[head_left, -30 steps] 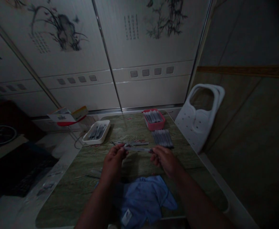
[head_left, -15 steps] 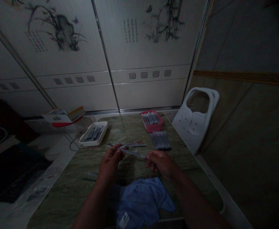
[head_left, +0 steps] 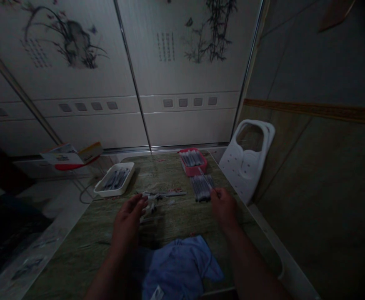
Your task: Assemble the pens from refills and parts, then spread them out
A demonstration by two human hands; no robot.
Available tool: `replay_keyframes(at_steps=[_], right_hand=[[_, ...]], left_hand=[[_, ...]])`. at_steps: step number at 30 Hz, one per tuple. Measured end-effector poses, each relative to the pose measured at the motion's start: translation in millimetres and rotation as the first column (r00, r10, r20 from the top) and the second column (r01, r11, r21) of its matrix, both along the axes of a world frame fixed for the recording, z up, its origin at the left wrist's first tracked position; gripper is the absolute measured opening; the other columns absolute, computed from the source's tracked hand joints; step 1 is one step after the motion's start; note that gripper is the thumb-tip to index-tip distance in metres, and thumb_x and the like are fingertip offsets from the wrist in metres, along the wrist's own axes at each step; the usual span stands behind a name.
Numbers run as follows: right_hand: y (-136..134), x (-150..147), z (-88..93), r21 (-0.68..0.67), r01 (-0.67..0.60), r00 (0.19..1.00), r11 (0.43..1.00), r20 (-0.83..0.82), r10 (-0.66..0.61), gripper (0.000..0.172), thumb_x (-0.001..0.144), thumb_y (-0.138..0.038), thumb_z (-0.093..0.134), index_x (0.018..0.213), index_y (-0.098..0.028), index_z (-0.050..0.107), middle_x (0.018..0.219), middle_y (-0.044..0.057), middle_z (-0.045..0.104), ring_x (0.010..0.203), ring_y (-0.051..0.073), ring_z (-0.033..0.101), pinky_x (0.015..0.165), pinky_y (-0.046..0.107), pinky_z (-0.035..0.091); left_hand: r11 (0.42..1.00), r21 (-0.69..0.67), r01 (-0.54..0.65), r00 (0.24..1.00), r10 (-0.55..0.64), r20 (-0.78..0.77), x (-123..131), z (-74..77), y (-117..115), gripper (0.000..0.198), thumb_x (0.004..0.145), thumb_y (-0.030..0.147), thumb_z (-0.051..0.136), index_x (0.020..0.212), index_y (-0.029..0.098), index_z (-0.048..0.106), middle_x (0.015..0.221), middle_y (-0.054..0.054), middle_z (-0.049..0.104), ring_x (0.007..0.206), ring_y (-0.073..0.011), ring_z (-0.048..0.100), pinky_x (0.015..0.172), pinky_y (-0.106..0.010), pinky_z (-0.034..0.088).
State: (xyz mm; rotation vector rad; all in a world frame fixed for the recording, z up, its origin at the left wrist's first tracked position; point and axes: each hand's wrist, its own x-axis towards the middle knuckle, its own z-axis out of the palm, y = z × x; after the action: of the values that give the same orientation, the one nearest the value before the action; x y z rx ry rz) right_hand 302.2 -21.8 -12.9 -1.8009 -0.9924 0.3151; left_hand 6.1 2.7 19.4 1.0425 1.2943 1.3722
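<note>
Head view | right hand (head_left: 223, 206) is pinching a slim pen-like stick (head_left: 206, 179) by its near end | stick is pointing away and leftward over the matching row (head_left: 199, 191), toward the pink basket (head_left: 195, 170) | left hand (head_left: 128, 213), farther off, is hovering beside loose parts (head_left: 153, 207), its grip unclear

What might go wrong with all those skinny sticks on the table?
The right hand grips a thin stick near one end, so its far end could wobble and bump the neat row of sticks, pushing some crooked.

The pink box looks full, with sticks rising above its rim, so a knock might tip some out.

Small loose pieces lie right by the left hand, which might brush them away by accident.
</note>
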Motion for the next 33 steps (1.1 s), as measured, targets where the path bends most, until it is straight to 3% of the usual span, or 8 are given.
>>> replay_keyframes(at_steps=[5,12,26,33], right_hand=[[-4,4,-1.1,-0.164,0.072,0.980,0.984,0.195,-0.039,0.026,0.095,-0.041,0.051,0.095,-0.023,0.070,0.091,0.010,0.076,0.084,0.024,0.068,0.069,0.031,0.040],[-5,3,-2.0,-0.347,0.117,0.947,0.931,0.321,0.000,0.025,0.095,-0.042,0.053,0.089,-0.025,0.070,0.087,0.010,0.075,0.079,0.024,0.068,0.062,0.032,0.033],[-3,-1,1.1,-0.461,0.051,0.952,0.886,0.289,0.095,0.025,0.095,-0.043,0.056,0.096,-0.026,0.073,0.092,0.006,0.076,0.083,0.022,0.069,0.061,0.028,0.035],[-3,1,-3.0,-0.444,-0.002,0.947,0.896,0.287,0.144,0.024,0.094,-0.042,0.056,0.101,-0.030,0.074,0.095,0.006,0.077,0.087,0.023,0.070,0.065,0.029,0.039]], left_hand=[[1.000,0.001,-0.018,1.000,0.019,-0.023,-7,-2.9,-1,0.053,0.076,0.053,0.080,0.118,0.024,0.069,0.119,-0.009,0.074,0.109,-0.0248,0.069,0.090,-0.036,0.049],[1.000,0.019,-0.007,0.998,0.008,-0.059,-19,-0.7,-4,0.052,0.077,0.055,0.077,0.116,0.022,0.069,0.119,-0.010,0.074,0.108,-0.0264,0.069,0.090,-0.037,0.047],[0.999,0.013,-0.031,0.996,0.032,-0.084,-30,1.9,-6,0.048,0.079,0.053,0.075,0.114,0.022,0.069,0.117,-0.009,0.074,0.107,-0.0247,0.068,0.088,-0.035,0.048],[0.998,0.032,-0.046,0.996,0.048,-0.077,-35,0.8,-5,0.049,0.078,0.054,0.075,0.114,0.021,0.069,0.117,-0.010,0.074,0.108,-0.0264,0.068,0.089,-0.037,0.048]])
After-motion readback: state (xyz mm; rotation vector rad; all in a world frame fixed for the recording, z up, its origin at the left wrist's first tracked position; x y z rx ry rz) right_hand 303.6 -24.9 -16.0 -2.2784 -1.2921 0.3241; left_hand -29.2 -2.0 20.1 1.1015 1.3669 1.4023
